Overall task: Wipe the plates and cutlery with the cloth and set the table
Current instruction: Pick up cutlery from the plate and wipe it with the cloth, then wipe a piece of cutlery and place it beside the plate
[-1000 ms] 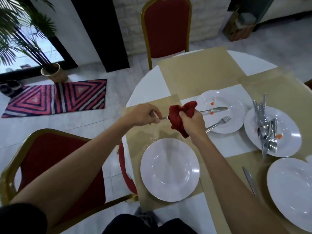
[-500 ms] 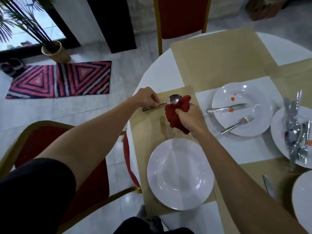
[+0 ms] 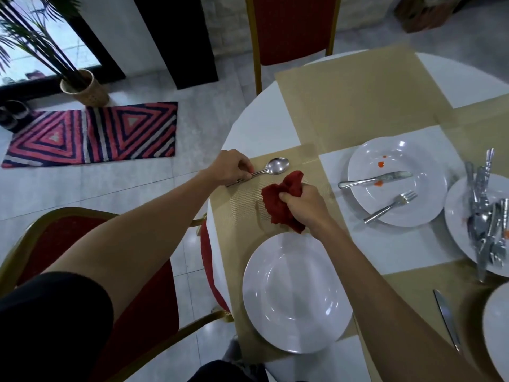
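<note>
My left hand [image 3: 231, 168] pinches the handle of a spoon [image 3: 271, 167] that lies low over the tan placemat [image 3: 242, 213], bowl pointing right. My right hand [image 3: 304, 206] grips a crumpled red cloth [image 3: 281, 199] just right of the spoon, apart from it. A clean white plate [image 3: 296, 293] sits on the same placemat nearer me. Further right a white plate [image 3: 396, 180] with red smears carries a knife [image 3: 376, 179] and a fork [image 3: 391, 206]. Another plate [image 3: 457, 216] at the right edge holds a pile of several cutlery pieces [image 3: 487, 216].
A knife [image 3: 446, 318] lies on the placemat at lower right beside a further plate [image 3: 495, 332]. Red chairs with gold frames stand at the far side [image 3: 292, 28] and at my left [image 3: 82, 249]. The round white table's edge [image 3: 248, 117] curves by my left hand.
The spoon came out of the cloth and moved left and down towards the placemat in my left hand. My right hand with the cloth dropped lower and drew apart from it.
</note>
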`<action>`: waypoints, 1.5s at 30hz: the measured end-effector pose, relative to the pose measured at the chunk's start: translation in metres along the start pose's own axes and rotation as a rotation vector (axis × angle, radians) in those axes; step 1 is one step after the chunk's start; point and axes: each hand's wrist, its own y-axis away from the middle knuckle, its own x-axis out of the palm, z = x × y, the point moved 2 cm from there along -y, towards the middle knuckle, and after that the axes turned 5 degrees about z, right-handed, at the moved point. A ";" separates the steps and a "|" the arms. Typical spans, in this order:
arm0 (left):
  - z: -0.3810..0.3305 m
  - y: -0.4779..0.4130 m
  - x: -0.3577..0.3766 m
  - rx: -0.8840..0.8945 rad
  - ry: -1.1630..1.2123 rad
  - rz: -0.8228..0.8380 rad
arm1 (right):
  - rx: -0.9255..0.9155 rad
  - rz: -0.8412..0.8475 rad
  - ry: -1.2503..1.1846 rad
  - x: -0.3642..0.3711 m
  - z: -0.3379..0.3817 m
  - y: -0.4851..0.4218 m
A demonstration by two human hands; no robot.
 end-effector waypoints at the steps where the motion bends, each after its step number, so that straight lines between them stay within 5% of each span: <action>1: 0.000 -0.001 0.001 0.006 -0.017 -0.003 | 0.004 0.001 0.004 0.001 -0.001 -0.001; 18: -0.004 0.005 0.009 0.043 0.028 -0.039 | -0.012 -0.009 0.145 0.000 -0.004 -0.002; 24: -0.013 0.011 0.007 -0.016 0.148 -0.164 | -0.075 -0.028 0.113 -0.005 0.002 0.001; 39: -0.164 0.008 0.065 0.131 0.371 0.052 | -0.058 -0.325 -0.255 -0.105 -0.041 0.056; 45: -0.234 -0.011 0.106 0.216 0.101 0.051 | -0.061 -0.512 -0.465 -0.161 -0.085 0.081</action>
